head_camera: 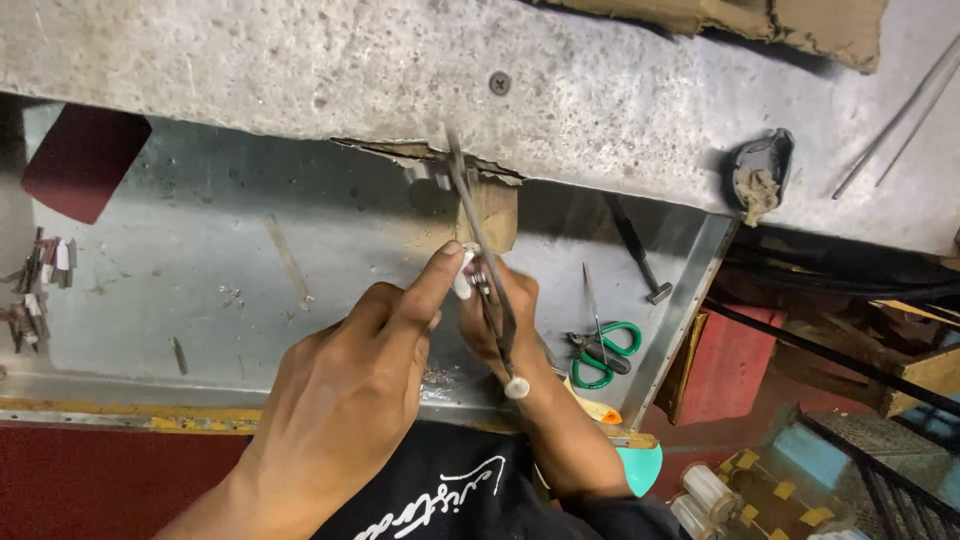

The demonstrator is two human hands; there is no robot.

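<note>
Left hand (360, 370) pinches a small white piece (464, 272); right hand (500, 320) grips a thin file (478, 230).

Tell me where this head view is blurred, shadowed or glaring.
Head view: the thin metal tool in the right hand is motion-blurred near its upper end; the left hand is fairly sharp. Light falls brightly on the concrete ledge, while the metal tray beneath lies in softer shade. The green-handled scissors stay clear. No strong glare; the right edge is dim.

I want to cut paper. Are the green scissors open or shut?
Shut: the green scissors lie flat on the metal tray, handle loops together, blades closed.
</note>
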